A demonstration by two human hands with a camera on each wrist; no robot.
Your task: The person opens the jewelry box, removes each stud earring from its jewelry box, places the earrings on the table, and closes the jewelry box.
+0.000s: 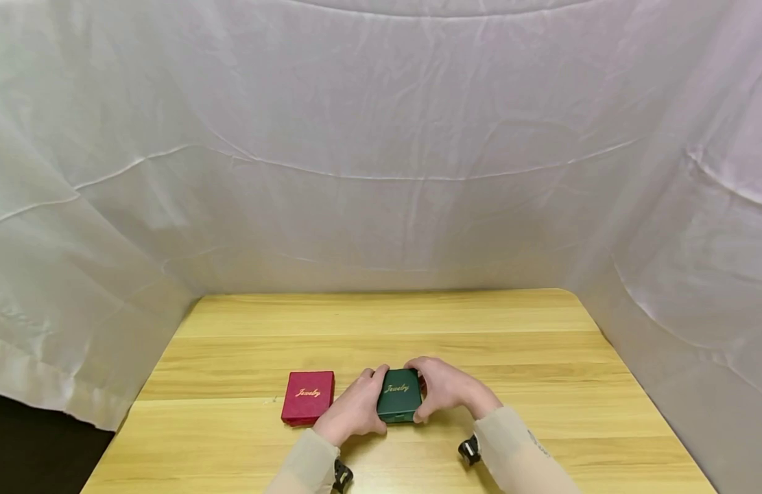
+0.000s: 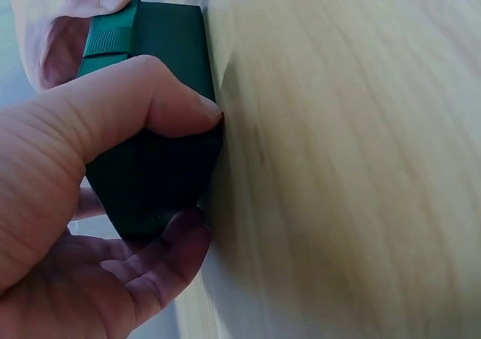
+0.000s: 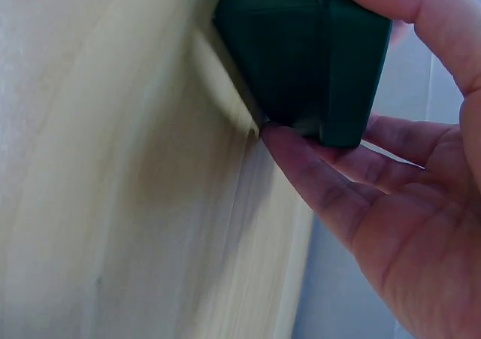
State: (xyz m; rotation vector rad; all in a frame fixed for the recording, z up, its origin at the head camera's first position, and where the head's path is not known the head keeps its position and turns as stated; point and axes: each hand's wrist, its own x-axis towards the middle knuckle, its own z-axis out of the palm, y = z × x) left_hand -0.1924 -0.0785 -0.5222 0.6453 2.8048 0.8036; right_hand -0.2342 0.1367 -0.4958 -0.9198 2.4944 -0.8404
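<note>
A dark green box with gold "Jewelry" lettering on its lid is held between both hands near the middle of the table. The left hand grips its left side, thumb across the near corner and fingers around the far one. On the opposite side, the right hand grips with its thumb at the front and fingers behind. A ribbed green tab shows on the front in the left wrist view. The box is close over the wood, and its lid looks closed.
A red box with the same gold lettering lies to the left of the left hand. The wooden table is bordered by hanging pale cloth at the back and sides. Dark straps sit at both wrists.
</note>
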